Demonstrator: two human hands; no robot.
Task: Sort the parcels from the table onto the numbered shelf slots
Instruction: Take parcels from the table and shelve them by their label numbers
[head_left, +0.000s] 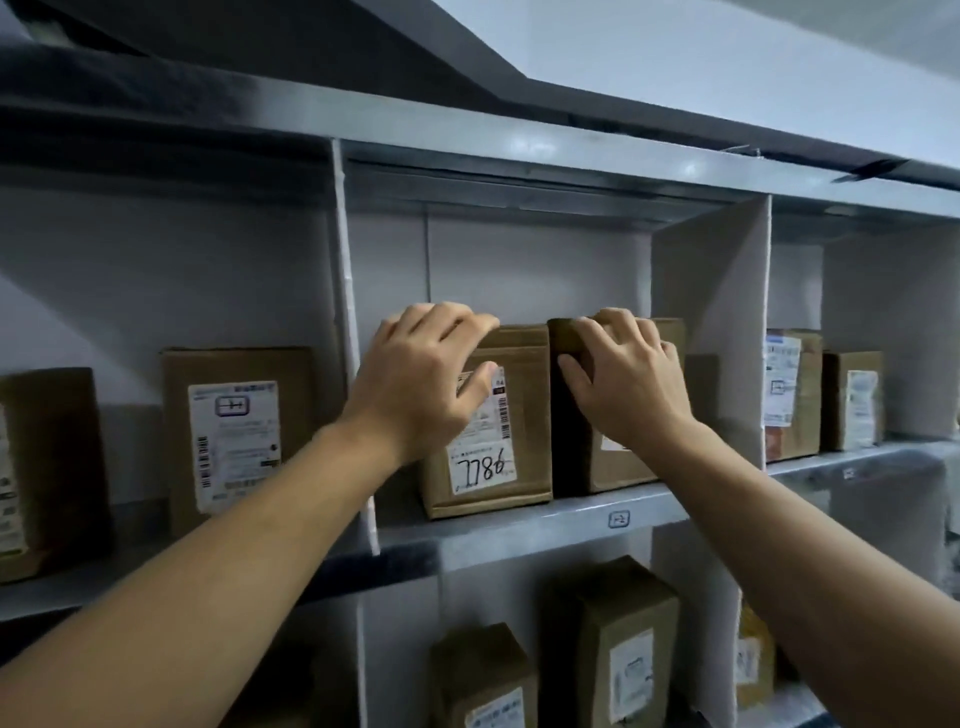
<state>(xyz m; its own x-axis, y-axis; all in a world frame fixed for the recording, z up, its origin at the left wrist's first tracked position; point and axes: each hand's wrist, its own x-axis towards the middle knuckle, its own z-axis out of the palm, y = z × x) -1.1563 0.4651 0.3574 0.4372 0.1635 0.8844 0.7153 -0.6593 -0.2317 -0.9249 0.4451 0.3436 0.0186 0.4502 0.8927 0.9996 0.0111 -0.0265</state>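
You have one hand on each of two parcels standing in the middle slot of the upper shelf.

Your left hand (421, 374) curls its fingers over the top edge of the labelled parcel (498, 467), with the thumb pressed on the front label, where handwritten digits sit upside down. Your right hand (628, 379) grips the darker parcel (618, 470), which touches the first on its right; the fingers bend over its top corner and the thumb lies on its shadowed side. Both stand upright on the shelf board (519, 535), above a small slot tag (618, 519) too small to read. A white divider (353, 338) stands just left of your left wrist and a second panel (727, 312) just right of your right hand. Beyond them sit a left-slot parcel (236, 431) and a right-slot parcel (792, 395), and a lower parcel (618, 649) stands beneath your forearms.
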